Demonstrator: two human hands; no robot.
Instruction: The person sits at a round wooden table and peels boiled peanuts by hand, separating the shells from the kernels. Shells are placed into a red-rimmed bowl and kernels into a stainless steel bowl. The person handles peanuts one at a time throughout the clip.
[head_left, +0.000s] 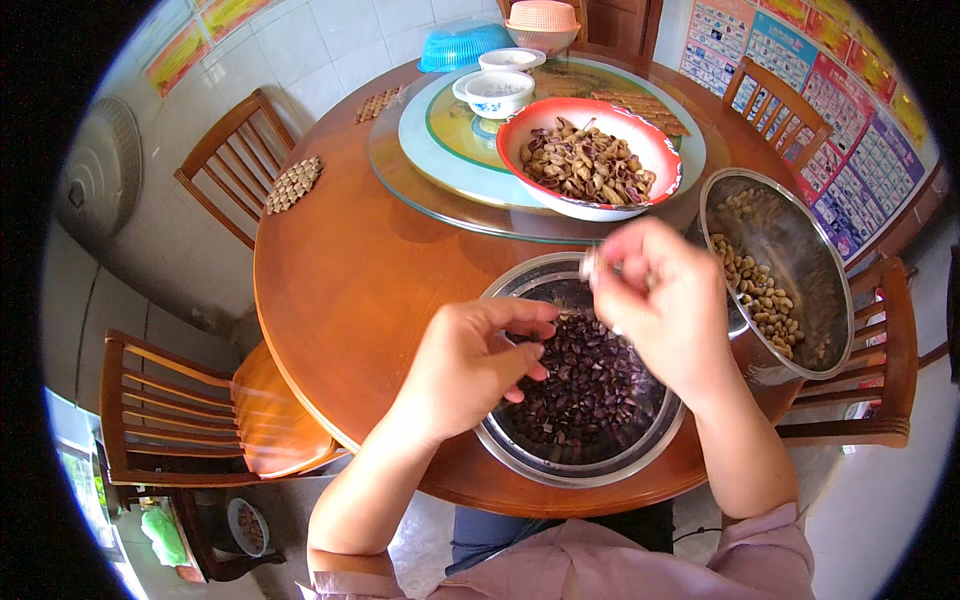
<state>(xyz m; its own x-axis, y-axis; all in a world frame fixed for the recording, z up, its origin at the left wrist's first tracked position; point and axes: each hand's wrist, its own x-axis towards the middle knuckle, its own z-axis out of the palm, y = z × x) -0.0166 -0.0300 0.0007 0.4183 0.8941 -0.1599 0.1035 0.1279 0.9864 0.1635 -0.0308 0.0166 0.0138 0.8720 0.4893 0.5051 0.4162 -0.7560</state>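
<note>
My left hand (480, 367) is over the left side of a steel basin (517, 469), its fingers apart and curved, with nothing seen between them. Dark purple shelled peanuts (592, 382) cover the bottom of that basin. Above its far right rim is my right hand (664, 300), blurred, with the fingers curled in. Small tan bits, seemingly peanut shell (651, 280), show between those fingers. Beyond it stands a red-rimmed white enamel basin (536, 187) heaped with empty peanut shells (592, 161). To the right, a steel pot (829, 300) leans tilted, holding unshelled peanuts (765, 300).
The round wooden table (352, 300) carries a glass turntable (420, 214). On it are lidded white bowls (495, 94); a blue plastic basket (465, 49) is at the back. A woven mat (295, 184) lies left. Wooden chairs (172, 420) surround the table.
</note>
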